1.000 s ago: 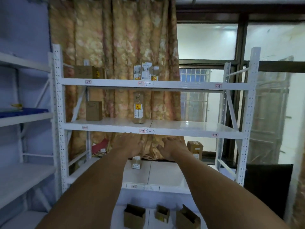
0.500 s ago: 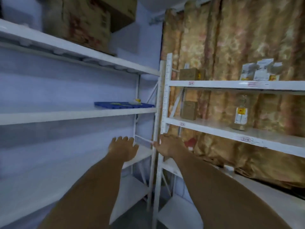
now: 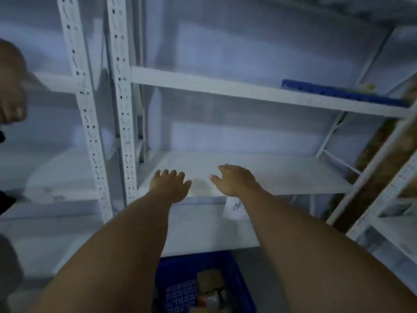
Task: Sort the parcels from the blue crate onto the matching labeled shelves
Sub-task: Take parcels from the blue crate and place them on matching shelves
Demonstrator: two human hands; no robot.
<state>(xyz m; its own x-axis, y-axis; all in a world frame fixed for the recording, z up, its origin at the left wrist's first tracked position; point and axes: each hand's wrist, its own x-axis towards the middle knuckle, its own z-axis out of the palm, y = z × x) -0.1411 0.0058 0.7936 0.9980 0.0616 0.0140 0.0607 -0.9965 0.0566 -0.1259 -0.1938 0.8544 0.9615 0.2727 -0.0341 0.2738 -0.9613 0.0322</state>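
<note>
Blue crate (image 3: pixel 239 283) w/ parcels (image 3: pixel 211 279) sits near, bottom centre, below L hand (image 3: pixel 171 185) & R hand (image 3: pixel 234 181), both empty, fingers (image 3: pixel 173 175) loosely spread, in front of white shelf (image 3: pixel 293 177).

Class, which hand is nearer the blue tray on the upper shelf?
Right. The right hand is below and left of the tray; the left hand lies further left.

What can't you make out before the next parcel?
Head view:
- Parcels in the blue crate: labels blurred, crate cut off by the bottom edge.
- Handwritten mark: too blurred to read.
- Blue tray: contents mostly behind its rim.
- Another person's hand: cut off by left edge.
</note>
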